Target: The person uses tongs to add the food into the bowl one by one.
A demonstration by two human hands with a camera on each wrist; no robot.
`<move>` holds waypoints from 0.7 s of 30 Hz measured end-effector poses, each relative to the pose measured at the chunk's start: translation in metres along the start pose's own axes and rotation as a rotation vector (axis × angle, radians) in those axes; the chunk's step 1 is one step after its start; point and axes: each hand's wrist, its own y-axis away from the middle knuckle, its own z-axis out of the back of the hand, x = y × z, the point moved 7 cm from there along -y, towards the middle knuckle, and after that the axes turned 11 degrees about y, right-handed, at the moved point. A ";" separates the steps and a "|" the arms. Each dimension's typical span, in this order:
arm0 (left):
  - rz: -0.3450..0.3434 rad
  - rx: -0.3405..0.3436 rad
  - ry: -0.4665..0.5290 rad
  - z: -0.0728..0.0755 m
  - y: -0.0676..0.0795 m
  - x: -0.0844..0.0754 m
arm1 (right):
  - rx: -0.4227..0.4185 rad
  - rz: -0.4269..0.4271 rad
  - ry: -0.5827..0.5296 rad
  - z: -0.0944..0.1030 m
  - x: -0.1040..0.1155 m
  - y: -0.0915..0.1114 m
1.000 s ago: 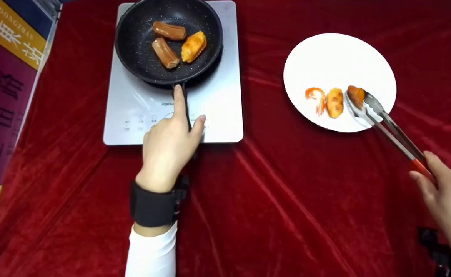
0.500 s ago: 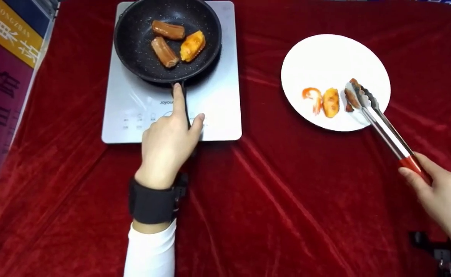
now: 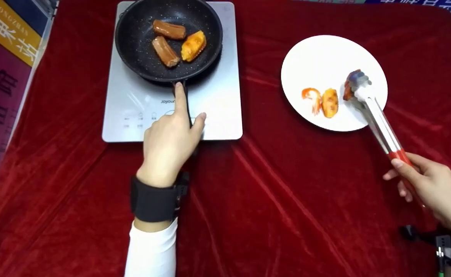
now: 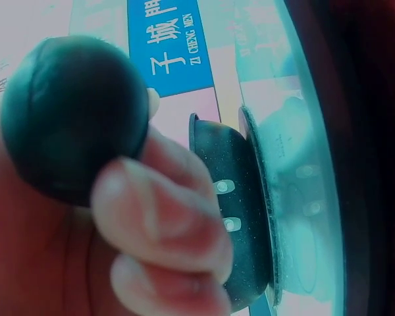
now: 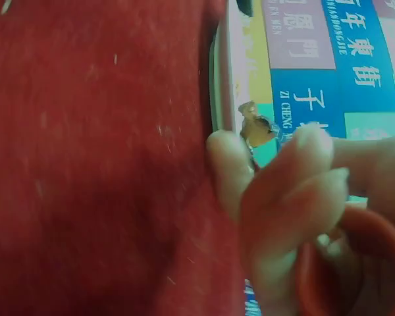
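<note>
Tongs (image 3: 383,123) are held in the right hand (image 3: 431,182), and their tips are at a brown piece (image 3: 347,91) on the plate (image 3: 321,57), near a yellow piece (image 3: 330,103) and a shrimp (image 3: 317,102). Whether they pinch it, I cannot tell. The left hand (image 3: 169,142) grips the handle (image 3: 187,98) of the pan (image 3: 135,46), where two sausages (image 3: 165,52) lie.

The metal tongs (image 3: 383,123), silver with red grips, slant across the right of the white plate (image 3: 325,57), their tips partly covering a dark browned piece (image 3: 348,92). Left of it lie a golden-brown piece (image 3: 330,103) and a curled orange-and-white shrimp (image 3: 317,104). The black speckled frying pan (image 3: 133,42) sits on a silver cooktop (image 3: 223,115), holding two brown sausage pieces (image 3: 165,52) and a golden wedge (image 3: 193,46).
</note>
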 end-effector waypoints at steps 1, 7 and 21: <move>0.001 0.001 0.000 0.000 0.000 0.000 | 0.032 0.004 -0.086 -0.003 -0.001 -0.002; 0.012 0.018 -0.001 -0.001 0.000 0.001 | 0.181 0.064 -0.479 -0.020 0.001 -0.008; 0.022 0.023 0.013 0.000 0.001 0.002 | 0.234 0.129 -0.471 -0.027 0.026 -0.010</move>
